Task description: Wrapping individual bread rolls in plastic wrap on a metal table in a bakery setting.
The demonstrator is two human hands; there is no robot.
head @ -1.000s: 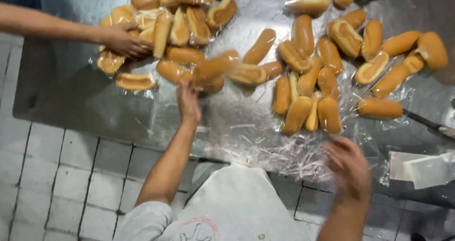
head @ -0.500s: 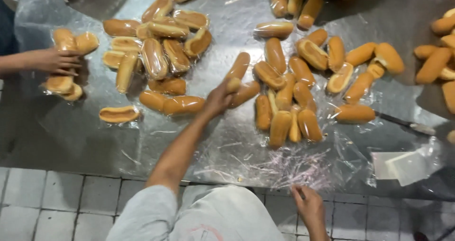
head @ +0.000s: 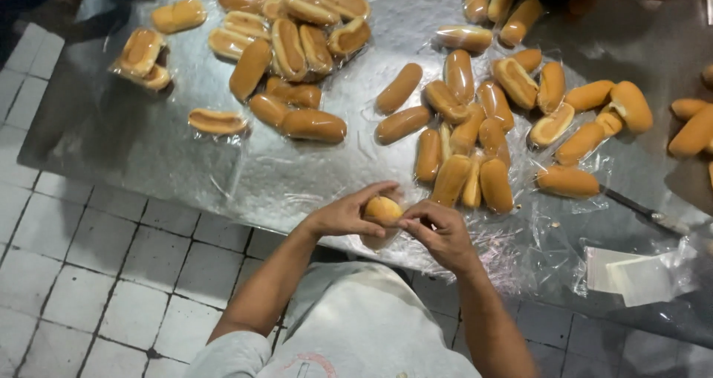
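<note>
Bun (head: 382,210), golden and seemingly wrapped in clear film, sits at the table's (head: 119,140) near edge; we see left hand (head: 343,216) and right hand (head: 440,232) curled around it, fingers gripping both ends.

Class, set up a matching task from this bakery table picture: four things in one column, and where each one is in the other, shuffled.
Things:
1. bun in hands
2. knife
3. lone bun
4. white paper

Places:
A. lower right corner of the table
B. between the left hand and right hand
C. alone at the left, below the left pile
D. right of the middle pile

Pairs: 1-B, 2-D, 3-C, 4-A
</note>
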